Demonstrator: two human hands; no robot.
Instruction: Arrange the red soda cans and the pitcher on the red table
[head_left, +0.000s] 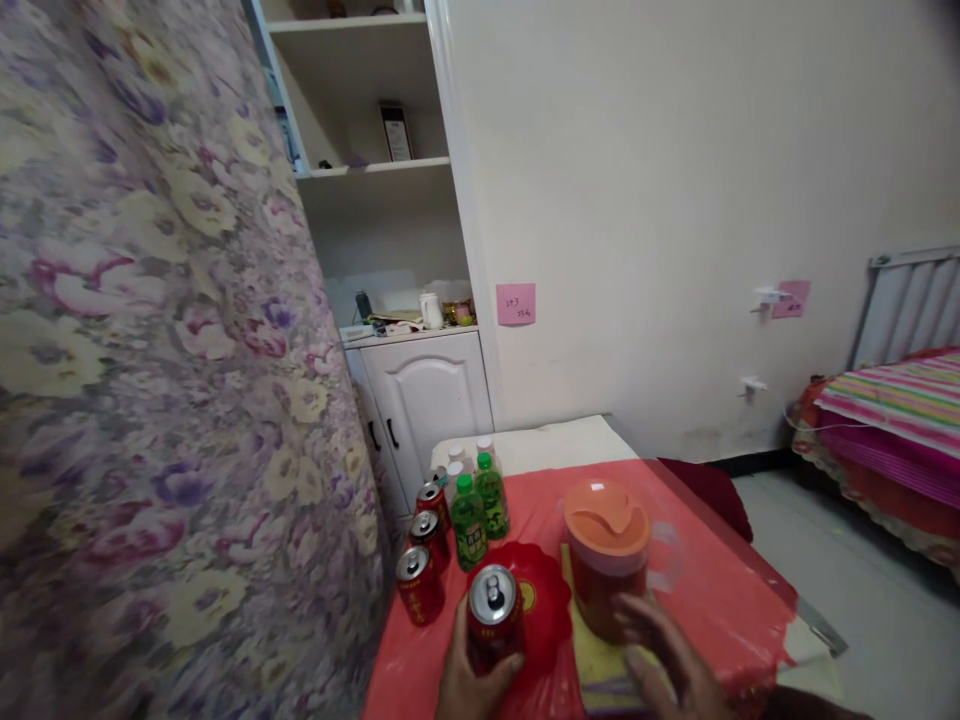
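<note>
A red can with a silver top (495,625) is held in my left hand (474,675), over a red scalloped plate (551,610). My right hand (671,660) has its fingers apart and nothing in them, close to the lower right side of a jar with an orange lid (606,560). That jar stands on a yellow cloth (600,660). Left of the plate are several more red cans (421,588). Behind it stand two green-capped bottles (470,525), with white-capped bottles (486,446) farther back.
The table has a red cover (705,560) and a white far edge (555,440). A floral curtain (180,400) hangs close on the left. Behind are a white cabinet (435,400) and a wall; a bed (900,430) stands at the far right.
</note>
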